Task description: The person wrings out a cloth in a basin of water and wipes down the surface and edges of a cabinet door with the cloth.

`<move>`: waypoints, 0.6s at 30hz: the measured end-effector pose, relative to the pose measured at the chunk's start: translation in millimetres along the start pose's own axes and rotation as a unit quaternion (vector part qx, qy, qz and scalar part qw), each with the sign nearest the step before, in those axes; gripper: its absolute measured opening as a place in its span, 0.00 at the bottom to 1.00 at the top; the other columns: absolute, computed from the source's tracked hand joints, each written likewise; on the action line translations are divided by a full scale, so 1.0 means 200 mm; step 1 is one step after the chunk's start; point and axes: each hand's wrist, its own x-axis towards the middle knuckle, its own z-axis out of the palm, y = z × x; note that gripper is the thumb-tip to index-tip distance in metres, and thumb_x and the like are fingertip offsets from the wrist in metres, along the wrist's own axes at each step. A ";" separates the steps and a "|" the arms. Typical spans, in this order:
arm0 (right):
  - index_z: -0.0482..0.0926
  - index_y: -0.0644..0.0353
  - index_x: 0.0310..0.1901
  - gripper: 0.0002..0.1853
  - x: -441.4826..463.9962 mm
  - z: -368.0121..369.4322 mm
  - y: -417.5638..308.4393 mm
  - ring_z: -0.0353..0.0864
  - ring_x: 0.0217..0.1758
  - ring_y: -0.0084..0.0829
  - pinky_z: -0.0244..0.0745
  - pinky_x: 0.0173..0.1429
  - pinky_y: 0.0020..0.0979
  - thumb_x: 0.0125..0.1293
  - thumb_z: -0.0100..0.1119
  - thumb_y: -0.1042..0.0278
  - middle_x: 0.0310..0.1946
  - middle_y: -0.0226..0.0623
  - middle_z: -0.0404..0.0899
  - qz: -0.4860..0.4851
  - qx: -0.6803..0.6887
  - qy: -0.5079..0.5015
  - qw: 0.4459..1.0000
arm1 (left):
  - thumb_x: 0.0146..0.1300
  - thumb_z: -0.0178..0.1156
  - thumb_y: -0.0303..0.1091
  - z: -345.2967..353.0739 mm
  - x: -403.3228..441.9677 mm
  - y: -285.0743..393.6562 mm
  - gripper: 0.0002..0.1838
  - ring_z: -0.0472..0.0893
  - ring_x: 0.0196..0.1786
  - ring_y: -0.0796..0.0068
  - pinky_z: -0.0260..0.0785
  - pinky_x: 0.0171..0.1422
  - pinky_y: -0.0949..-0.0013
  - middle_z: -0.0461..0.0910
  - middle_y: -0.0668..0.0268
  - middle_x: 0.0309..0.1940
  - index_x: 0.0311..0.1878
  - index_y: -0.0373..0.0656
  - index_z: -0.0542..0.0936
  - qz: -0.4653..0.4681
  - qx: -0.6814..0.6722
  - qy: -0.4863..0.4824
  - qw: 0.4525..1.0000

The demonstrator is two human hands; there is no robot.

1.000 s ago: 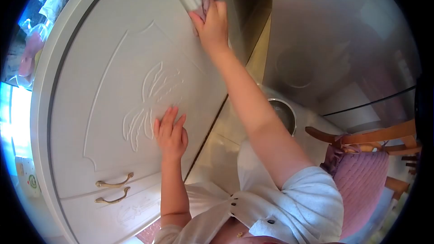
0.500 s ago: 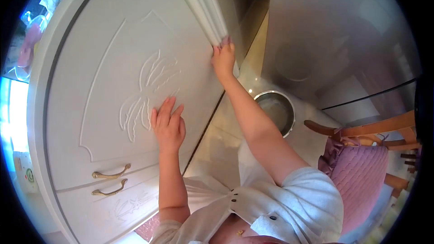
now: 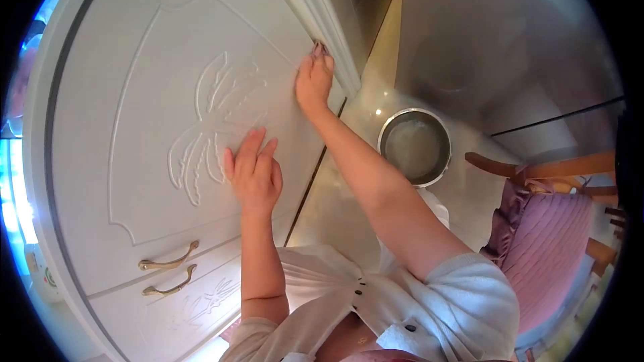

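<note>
Head view: person's right hand (image 3: 315, 85) curled, pinching crumpled mauve cloth (image 3: 320, 47) by edge of white embossed cabinet door (image 3: 144, 161), likely bunched for grip; left hand (image 3: 255, 174) loosely spread, empty, apparently bracing door; round silver metal basin (image 3: 441, 142) below right forearm.

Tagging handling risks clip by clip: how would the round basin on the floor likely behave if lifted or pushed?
The basin is probably stiff, judging by its shiny, metallic look. It may feel heavy for its size and slosh when tipped, since cloudy liquid seems to lie inside. On the glossy floor, a push might make it slide.
</note>
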 end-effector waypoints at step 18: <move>0.69 0.66 0.63 0.21 -0.09 -0.08 0.34 0.72 0.55 0.51 0.71 0.56 0.45 0.68 0.45 0.76 0.50 0.50 0.73 0.022 -0.068 -0.037 0.997 | 0.52 0.56 0.18 0.01 -0.01 -0.01 0.21 0.78 0.61 0.68 0.42 0.78 0.53 0.80 0.67 0.58 0.47 0.50 0.83 0.014 -0.014 0.039 0.999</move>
